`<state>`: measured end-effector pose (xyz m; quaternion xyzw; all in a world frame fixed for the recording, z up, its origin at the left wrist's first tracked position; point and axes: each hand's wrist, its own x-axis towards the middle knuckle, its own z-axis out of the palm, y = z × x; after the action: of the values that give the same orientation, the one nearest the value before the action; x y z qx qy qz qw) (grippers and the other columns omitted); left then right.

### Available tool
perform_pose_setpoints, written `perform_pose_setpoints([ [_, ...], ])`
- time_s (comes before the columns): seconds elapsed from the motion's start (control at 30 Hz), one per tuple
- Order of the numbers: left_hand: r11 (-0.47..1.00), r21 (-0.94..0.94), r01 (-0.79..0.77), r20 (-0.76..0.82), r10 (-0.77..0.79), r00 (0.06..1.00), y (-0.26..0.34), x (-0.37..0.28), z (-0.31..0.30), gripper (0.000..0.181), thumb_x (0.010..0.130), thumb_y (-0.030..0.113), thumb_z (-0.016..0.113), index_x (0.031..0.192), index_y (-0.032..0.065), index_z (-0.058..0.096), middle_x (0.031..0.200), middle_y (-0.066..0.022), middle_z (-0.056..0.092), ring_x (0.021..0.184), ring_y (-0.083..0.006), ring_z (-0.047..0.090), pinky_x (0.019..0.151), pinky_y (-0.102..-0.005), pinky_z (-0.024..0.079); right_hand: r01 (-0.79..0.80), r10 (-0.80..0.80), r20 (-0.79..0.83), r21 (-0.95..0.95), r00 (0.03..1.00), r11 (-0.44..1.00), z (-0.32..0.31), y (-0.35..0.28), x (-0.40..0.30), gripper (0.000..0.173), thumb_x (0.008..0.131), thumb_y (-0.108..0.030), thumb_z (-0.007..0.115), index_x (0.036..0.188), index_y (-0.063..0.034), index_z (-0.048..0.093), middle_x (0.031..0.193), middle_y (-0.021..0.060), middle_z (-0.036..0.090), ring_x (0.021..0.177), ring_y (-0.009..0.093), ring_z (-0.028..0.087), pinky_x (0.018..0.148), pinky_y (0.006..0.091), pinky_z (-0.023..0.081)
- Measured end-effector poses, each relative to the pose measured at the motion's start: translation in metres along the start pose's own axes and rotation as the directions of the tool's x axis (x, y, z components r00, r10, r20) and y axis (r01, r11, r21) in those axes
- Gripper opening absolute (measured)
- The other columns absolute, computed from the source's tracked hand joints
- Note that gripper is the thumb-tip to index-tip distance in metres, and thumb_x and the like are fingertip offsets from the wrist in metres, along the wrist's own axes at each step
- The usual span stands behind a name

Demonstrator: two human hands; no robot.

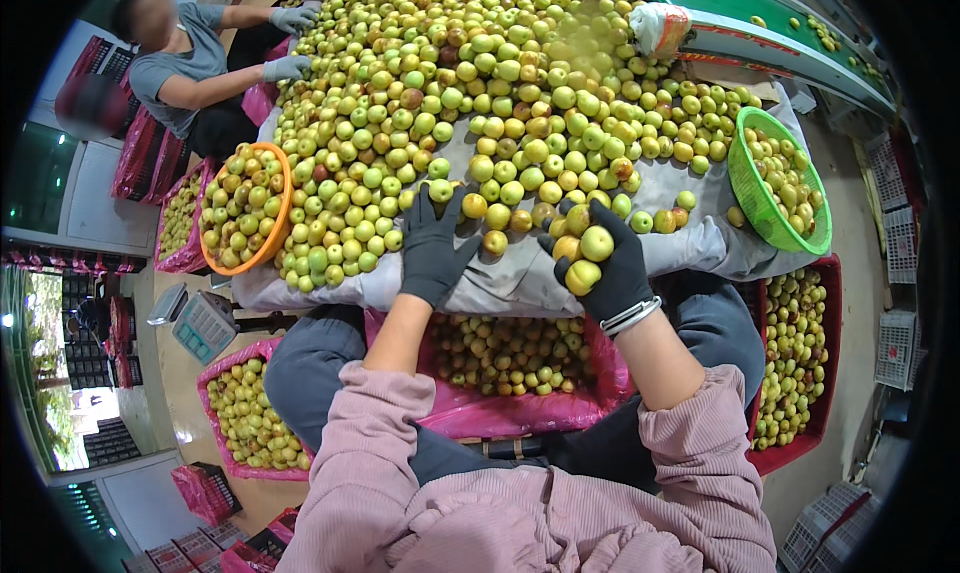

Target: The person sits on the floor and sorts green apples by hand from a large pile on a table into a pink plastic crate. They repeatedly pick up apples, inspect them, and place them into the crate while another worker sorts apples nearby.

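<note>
A large heap of small round yellow-green fruits (517, 70), which look like jujubes with some brown patches, covers the grey cloth (517, 280) before me. My right hand (619, 265), in a black glove and with bands at its wrist, is cupped around several jujubes (597, 243) above the cloth's near edge. My left hand (435, 254), also gloved in black, lies palm down with its fingers apart. Its fingertips reach a green jujube (440, 191) at the heap's edge. One brown-marked jujube (494, 242) sits on the cloth between my hands.
Fruit fills an orange basket (283, 231) at left and a green basket (780, 231) at right. A pink-lined crate (517, 423) sits below the table edge, a red crate (810, 442) to its right. Beyond are a scale (204, 327), a green conveyor (765, 10) and a gloved co-worker (180, 70).
</note>
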<state>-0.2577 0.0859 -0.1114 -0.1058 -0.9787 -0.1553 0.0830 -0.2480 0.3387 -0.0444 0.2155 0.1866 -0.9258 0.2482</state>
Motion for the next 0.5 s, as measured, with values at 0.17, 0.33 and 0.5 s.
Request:
perform_pose_setpoints([
  [0.17,0.996,0.078,0.032,0.033,-0.035,0.999,0.016,-0.048,-0.003,0.073,0.077,0.031,0.068,0.142,0.0163,0.038,0.145,-0.0305,0.026,0.135,-0.0474,0.023,0.112,-0.0492,0.02,0.038,-0.036,0.052,-0.031,0.998,0.999,0.001,-0.008,-0.008,0.042,0.09,-0.038,0.055,0.116,-0.0054,0.054,0.102,0.0116,0.061,0.094,0.031,0.063,0.051,0.0276,0.053],
  [0.33,0.975,-0.221,0.026,-0.324,-0.099,0.941,0.019,-0.056,-0.014,0.033,0.08,0.006,0.059,0.113,0.0083,0.062,0.12,-0.0206,0.056,0.111,-0.0367,0.053,0.095,-0.043,0.042,0.082,-0.079,0.056,-0.054,0.995,0.995,0.005,-0.009,-0.015,0.039,0.091,-0.037,0.054,0.116,-0.0076,0.054,0.103,0.0103,0.061,0.095,0.032,0.063,0.051,0.0273,0.053],
  [0.5,0.956,-0.291,-0.029,-0.161,-0.019,0.987,0.044,-0.015,-0.009,0.033,0.078,0.002,0.059,0.111,0.0048,0.061,0.108,-0.0157,0.062,0.098,-0.0326,0.06,0.084,-0.0381,0.048,0.038,-0.037,0.043,-0.024,0.998,0.999,0.005,-0.008,-0.01,0.037,0.091,-0.037,0.054,0.115,-0.0083,0.054,0.102,0.0097,0.061,0.094,0.032,0.064,0.051,0.0274,0.052],
])
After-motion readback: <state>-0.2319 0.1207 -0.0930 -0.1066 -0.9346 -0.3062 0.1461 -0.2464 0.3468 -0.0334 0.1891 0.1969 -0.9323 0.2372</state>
